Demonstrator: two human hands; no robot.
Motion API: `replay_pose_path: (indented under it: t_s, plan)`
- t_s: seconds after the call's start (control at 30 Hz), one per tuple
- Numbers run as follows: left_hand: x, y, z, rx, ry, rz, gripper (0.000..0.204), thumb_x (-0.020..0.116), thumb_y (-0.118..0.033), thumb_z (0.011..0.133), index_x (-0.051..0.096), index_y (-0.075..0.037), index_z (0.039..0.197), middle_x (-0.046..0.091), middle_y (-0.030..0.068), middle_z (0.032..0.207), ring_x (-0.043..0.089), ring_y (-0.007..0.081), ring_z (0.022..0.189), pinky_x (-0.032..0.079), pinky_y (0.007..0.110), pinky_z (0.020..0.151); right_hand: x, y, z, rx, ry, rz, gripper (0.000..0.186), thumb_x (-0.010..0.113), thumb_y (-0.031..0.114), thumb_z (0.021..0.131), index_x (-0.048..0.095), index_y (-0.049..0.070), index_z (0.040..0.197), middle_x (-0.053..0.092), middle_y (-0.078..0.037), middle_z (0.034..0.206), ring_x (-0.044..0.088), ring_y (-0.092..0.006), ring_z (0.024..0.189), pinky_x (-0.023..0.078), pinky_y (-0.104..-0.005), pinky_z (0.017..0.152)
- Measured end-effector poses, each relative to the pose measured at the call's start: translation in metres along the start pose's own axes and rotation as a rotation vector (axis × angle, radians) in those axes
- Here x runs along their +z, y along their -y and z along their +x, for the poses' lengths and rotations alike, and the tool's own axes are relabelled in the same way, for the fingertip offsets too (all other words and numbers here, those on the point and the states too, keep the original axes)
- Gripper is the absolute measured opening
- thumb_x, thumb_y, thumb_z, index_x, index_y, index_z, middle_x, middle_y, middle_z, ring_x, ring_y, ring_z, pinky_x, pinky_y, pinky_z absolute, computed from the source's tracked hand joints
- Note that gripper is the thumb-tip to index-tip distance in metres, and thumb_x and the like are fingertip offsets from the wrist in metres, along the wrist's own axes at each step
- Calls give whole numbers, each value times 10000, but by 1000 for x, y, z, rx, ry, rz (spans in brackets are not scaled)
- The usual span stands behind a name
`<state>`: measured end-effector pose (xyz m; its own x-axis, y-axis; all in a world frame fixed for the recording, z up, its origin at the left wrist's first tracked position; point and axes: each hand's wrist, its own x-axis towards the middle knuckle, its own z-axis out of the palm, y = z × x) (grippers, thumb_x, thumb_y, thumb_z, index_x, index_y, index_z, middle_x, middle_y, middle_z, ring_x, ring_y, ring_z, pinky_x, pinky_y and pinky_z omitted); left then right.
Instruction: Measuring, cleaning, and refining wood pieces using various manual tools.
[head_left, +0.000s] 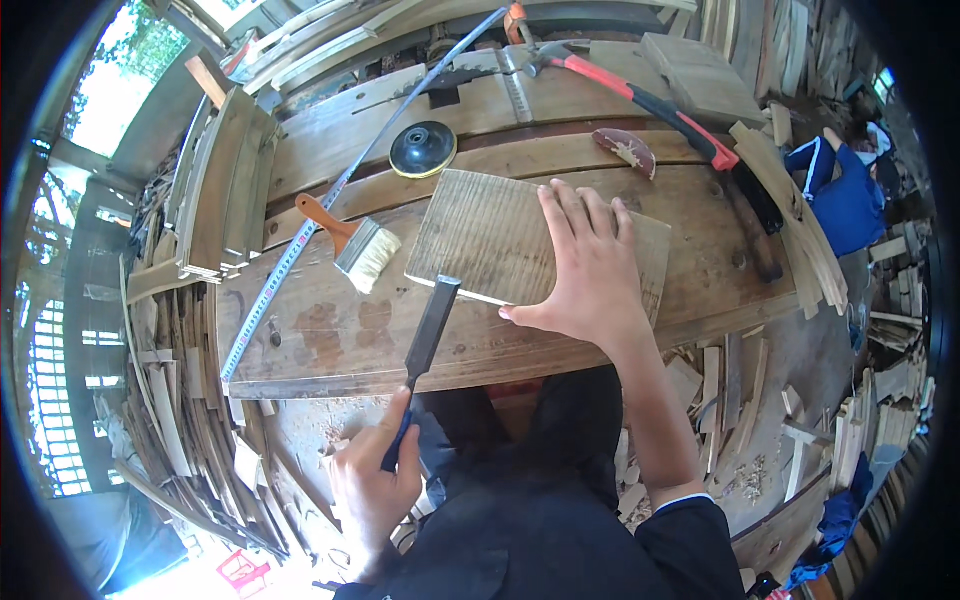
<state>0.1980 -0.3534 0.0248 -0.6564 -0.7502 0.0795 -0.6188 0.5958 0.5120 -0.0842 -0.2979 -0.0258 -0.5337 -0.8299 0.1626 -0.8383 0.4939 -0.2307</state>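
Observation:
My left hand (375, 475) is closed around the blue handle of a chisel (432, 325). The chisel's flat dark blade points away from me, and its tip meets or lies just over the near edge of a wooden board (490, 235). Across that board spreads my right hand (592, 270), its thumb at the near edge and its fingertips reaching the far edge. The board rests flat on a wooden workbench (330, 370). Left of the board lies a paintbrush (367, 252) with pale bristles and an orange-brown handle.
An extended measuring tape (290, 260) crosses the bench's left side. Beyond the board are a black round disc (423, 149), a dark red half-round piece (627, 152) and a hammer (650, 103) with a red and black handle. Stacked boards (225, 185) stand left; wood strips (790, 220) lie right.

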Motion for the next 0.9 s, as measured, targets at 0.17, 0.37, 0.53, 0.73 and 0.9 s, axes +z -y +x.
replay_pose_path:
  t_s: [0.17,0.37,0.53,0.73,0.9]
  plan:
    - [19,-2,26,96,-58,-27,469,696,-101,868,651,-150,1332,673,174,749,659,361,633,504,433,575,-11,5,-1,-25,38,3,1236,783,681,615,275,64,1559,317,-150,1597,270,-358,1473,114,-561,1222]
    - [43,0,67,37,-40,-134,418,700,-197,874,679,-187,1292,679,202,746,672,406,704,541,462,635,-8,6,-9,-2,22,18,1217,771,720,599,328,93,1542,363,-147,1565,288,-331,1464,130,-566,1214]
    - [14,19,8,5,15,-254,417,713,-75,871,670,-86,1286,726,202,828,741,217,737,536,321,674,-11,5,-9,-54,-18,-5,1216,756,760,583,360,106,1528,391,-155,1546,328,-344,1439,163,-554,1203]
    - [9,56,1,-390,165,-694,437,687,-33,891,625,8,1321,704,31,794,599,81,709,508,243,675,-12,-1,-6,-56,-16,6,1190,780,726,583,384,89,1507,398,-164,1534,324,-344,1439,169,-559,1200]
    - [26,43,15,-128,-17,-612,456,690,13,874,608,42,1322,655,-15,735,545,29,657,426,194,581,-12,0,-5,-47,-30,47,1182,793,711,579,391,92,1501,394,-161,1533,318,-342,1439,172,-567,1199]
